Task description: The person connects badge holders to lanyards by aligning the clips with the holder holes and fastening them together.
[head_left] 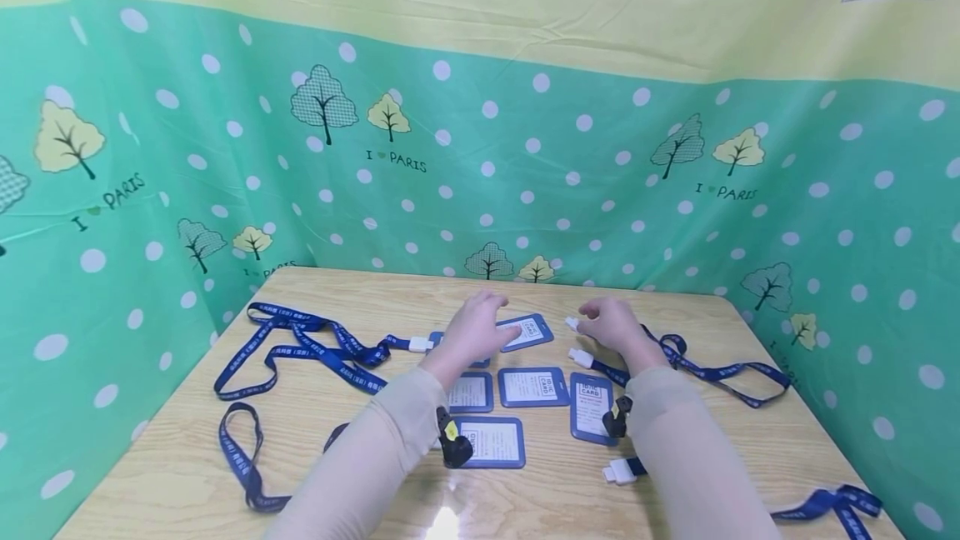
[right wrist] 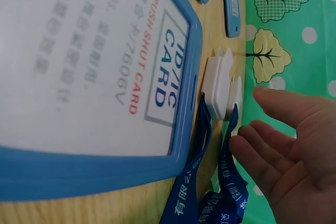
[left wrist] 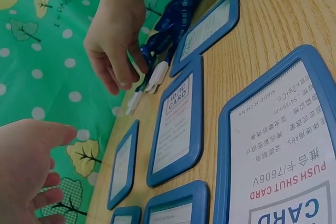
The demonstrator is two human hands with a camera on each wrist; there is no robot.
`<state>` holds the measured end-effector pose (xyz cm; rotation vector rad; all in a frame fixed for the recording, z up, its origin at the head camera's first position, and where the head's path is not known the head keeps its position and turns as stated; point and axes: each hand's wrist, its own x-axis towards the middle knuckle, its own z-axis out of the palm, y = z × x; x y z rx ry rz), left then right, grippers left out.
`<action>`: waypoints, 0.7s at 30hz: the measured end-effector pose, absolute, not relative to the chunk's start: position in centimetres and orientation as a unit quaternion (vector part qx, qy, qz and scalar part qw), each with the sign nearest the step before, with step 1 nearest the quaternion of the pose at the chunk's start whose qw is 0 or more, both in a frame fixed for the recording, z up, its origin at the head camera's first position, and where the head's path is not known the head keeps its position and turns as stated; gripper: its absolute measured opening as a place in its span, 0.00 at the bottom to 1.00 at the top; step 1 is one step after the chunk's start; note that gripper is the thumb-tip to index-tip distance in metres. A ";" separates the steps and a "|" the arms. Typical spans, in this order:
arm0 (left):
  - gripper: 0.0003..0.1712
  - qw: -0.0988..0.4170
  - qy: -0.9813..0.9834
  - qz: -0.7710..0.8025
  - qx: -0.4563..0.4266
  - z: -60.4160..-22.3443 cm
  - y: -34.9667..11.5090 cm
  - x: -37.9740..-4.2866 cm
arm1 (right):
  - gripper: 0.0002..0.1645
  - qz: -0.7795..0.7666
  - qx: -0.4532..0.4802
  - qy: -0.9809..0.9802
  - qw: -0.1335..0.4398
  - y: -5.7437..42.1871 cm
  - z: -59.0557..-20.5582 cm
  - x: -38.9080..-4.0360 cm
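My left hand [head_left: 472,333] hovers over the far row of blue card holders, its thumb overlapping the far card holder [head_left: 534,330] in the head view. In the left wrist view that hand [left wrist: 26,166] is empty, thumb and fingers apart. My right hand [head_left: 611,325] reaches to the white clip [head_left: 572,323] of a dark blue lanyard [head_left: 738,373]. Up close in the right wrist view, the right hand [right wrist: 294,150] has its thumb and fingers parted beside the white clip [right wrist: 235,95], fingertips right by the strap, nothing gripped. A second white clip [head_left: 581,357] lies nearer.
Between my forearms lie more card holders, one crosswise [head_left: 533,387], one lengthwise [head_left: 591,411]. Tangled lanyards [head_left: 300,332] spread at left; another lanyard [head_left: 825,505] lies at near right, and a white clip [head_left: 619,472] beside my right forearm. A patterned curtain [head_left: 480,148] surrounds the wooden table [head_left: 172,465].
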<state>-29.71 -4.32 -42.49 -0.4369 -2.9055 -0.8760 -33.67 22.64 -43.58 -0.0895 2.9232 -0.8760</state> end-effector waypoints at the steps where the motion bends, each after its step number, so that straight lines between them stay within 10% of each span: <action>1: 0.37 0.037 -0.948 -0.283 -0.143 -42.6 -4.3 -29.7 | 0.24 -0.288 -0.025 0.956 0.048 22.6 -43.7 -33.7; 21: 0.35 0.026 -0.955 -0.259 -0.144 -43.2 -4.0 -29.8 | 0.19 -0.284 0.004 0.956 0.076 22.0 -44.5 -34.0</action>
